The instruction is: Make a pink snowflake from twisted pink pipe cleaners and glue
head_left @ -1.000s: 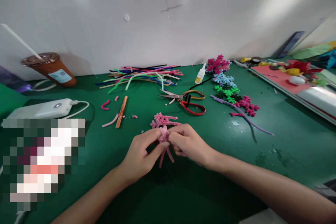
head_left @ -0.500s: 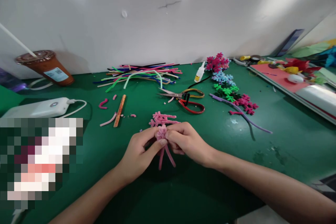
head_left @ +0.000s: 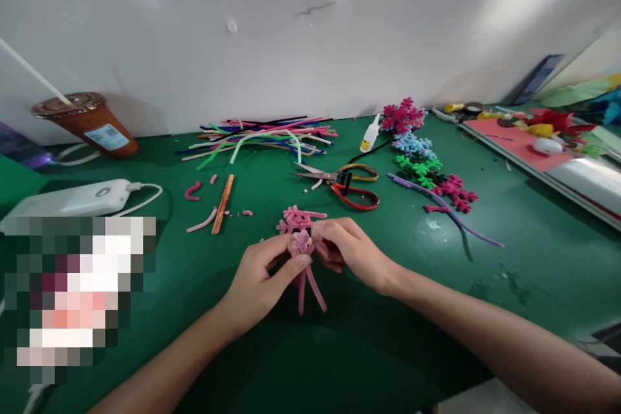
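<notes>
My left hand (head_left: 264,275) pinches a small pink pipe-cleaner flower (head_left: 301,242) between thumb and fingers, its two stems hanging down toward me. At the flower's right edge, my right hand (head_left: 347,249) is closed with its fingers curled; the fingertips touch the petals and are partly hidden. Just behind lie pink pipe-cleaner pieces (head_left: 294,218) shaped like snowflakes or branches. Beyond them rest scissors (head_left: 334,178) with red and yellow handles, blades parted and pointing left.
Loose pipe cleaners (head_left: 262,139) lie along the wall. A glue bottle (head_left: 369,136) stands beside colourful pipe-cleaner snowflakes (head_left: 412,145). Left are a wooden stick (head_left: 223,204), pink scraps, a white power bank (head_left: 72,199) and a drink cup (head_left: 92,126). A purple pipe cleaner (head_left: 451,213) lies right.
My right hand has shifted slightly up and right at the flower's edge, uncovering more of the petals. My left hand keeps its pinch, and the stems have swung a little.
</notes>
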`<state>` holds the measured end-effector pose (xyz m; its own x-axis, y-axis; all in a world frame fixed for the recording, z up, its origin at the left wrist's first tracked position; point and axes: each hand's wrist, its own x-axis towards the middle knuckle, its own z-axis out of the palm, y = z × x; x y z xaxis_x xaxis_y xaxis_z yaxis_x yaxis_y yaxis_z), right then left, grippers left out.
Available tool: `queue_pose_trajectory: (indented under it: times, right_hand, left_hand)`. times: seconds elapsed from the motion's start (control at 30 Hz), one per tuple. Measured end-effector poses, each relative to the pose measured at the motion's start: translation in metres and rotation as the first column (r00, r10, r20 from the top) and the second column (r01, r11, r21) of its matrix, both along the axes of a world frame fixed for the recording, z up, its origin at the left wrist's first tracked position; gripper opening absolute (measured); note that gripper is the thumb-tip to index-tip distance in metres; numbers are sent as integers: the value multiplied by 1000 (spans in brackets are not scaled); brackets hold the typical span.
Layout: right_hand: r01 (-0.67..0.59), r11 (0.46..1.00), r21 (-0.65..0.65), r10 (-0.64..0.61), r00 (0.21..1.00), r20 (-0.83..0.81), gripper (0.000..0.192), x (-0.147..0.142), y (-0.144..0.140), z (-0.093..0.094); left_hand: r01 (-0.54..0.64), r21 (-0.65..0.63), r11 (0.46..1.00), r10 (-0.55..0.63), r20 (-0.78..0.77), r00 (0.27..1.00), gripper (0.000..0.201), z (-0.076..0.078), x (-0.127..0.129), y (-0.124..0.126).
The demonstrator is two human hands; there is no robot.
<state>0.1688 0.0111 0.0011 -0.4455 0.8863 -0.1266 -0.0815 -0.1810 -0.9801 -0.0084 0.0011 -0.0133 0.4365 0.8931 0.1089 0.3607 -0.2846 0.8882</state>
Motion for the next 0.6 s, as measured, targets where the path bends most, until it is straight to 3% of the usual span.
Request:
queue_pose_trajectory:
  times: [0.17,0.37,0.47,0.6]
  right_hand:
    - [-102,971,215,64,983,173,25,1,-1,3]
    - [-86,908,410,-60,942,331,25,-2,-3,4]
    - [-103,887,450,-72,932,356,26,-2,-3,4]
    - [-175,890,422,29,944,330,31,1,-2,2]
  left_hand:
    - [-15,-6,1000,15,34,999,19,-2,1,-1]
    - [3,-36,999,-1,65,998,21,0,1,1]
    - [55,-81,995,-46,109,993,25,5,1,2]
    - [83,-64,994,-77,102,992,32,10,1,2]
